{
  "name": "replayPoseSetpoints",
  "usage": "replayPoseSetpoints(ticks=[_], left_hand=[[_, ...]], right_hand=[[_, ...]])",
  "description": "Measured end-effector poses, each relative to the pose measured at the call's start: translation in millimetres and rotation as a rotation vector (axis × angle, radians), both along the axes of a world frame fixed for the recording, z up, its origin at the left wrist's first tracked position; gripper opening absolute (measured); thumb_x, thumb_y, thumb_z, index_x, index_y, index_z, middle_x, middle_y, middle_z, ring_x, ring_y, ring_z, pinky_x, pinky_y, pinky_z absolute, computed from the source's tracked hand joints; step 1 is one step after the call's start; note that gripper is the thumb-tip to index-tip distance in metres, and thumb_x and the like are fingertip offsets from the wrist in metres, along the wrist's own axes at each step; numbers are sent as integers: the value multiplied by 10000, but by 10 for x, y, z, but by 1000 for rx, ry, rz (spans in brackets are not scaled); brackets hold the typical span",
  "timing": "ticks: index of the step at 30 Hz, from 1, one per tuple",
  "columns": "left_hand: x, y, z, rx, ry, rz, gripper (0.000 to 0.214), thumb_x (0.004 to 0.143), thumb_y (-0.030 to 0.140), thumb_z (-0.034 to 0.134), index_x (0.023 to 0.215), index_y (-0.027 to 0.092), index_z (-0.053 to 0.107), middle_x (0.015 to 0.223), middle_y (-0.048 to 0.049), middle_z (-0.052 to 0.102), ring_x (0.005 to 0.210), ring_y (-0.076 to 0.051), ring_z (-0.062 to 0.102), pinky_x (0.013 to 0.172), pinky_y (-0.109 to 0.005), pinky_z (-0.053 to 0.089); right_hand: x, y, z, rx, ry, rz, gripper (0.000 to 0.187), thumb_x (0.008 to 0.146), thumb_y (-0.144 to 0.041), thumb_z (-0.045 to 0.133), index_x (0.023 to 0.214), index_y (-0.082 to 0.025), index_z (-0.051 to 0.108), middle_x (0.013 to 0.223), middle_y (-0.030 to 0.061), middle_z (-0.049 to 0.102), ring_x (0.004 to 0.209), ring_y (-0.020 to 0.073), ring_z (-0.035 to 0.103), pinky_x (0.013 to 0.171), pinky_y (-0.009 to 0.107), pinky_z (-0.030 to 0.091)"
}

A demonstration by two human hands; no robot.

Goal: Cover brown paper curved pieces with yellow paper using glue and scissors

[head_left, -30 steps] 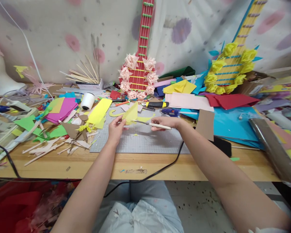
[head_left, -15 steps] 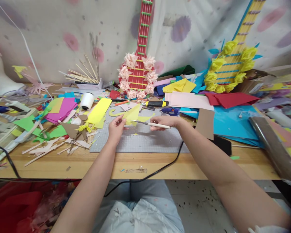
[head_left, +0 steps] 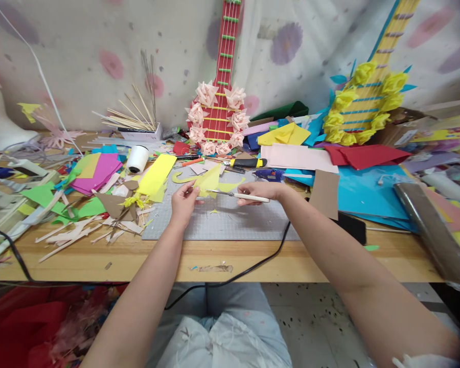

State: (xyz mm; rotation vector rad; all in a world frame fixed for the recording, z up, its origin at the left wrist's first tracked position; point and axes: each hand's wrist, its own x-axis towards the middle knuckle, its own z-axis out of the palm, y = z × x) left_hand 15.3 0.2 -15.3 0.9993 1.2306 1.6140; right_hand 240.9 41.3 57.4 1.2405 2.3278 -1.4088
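Observation:
My left hand [head_left: 184, 202] pinches a piece of yellow paper [head_left: 209, 180] between thumb and fingers, above the grey cutting mat [head_left: 230, 225]. Closed round the white handles of a pair of scissors [head_left: 249, 197] is my right hand [head_left: 255, 193]. The scissor blades point left and meet the yellow paper near my left fingertips. A curved yellow offcut [head_left: 182, 177] lies on the mat behind my left hand, and a tiny yellow scrap [head_left: 214, 211] lies in front of the blades. Part of the paper is hidden by my left fingers.
A yellow-handled cutter [head_left: 248, 163] and a blue glue gun [head_left: 269, 175] lie behind the mat. Paper scraps [head_left: 115, 204] cover the left side. Blue sheets [head_left: 371, 191] are stacked right. A black cable [head_left: 249, 271] crosses the front edge. Red [head_left: 214, 122] and yellow [head_left: 362, 110] paper guitars stand behind.
Almost nothing differs. Both hands, the scissors and the yellow paper keep the same place; the view has shifted very slightly.

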Motion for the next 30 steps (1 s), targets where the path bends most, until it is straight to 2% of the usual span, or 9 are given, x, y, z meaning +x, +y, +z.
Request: replayPoseSetpoints(ticks=[15,24,30], left_hand=[[2,-6,9,-2,-27,11,376,605,299,687,949,149,673,731,-10,584,652,-99,526,519,-220,516],[-7,-2,8,12,-19,1,359,594,290,695,928,161,683,672,15,529,615,-85,497,519,-218,515],[2,-5,-17,17,6,-35,379,608,303,687,963,170,677,706,0,573,632,-102,527,513,-235,519]], right_hand=[[-19,16,-28,38,24,-6,448,665,-580,596,722,-180,402,515,-64,430,440,56,387,422,196,275],[2,24,-70,139,-13,50,433,710,-591,535,706,-186,384,524,-56,428,460,62,367,443,208,241],[-20,52,-101,224,-18,106,435,729,-602,504,727,-179,401,570,-47,433,500,67,357,469,212,238]])
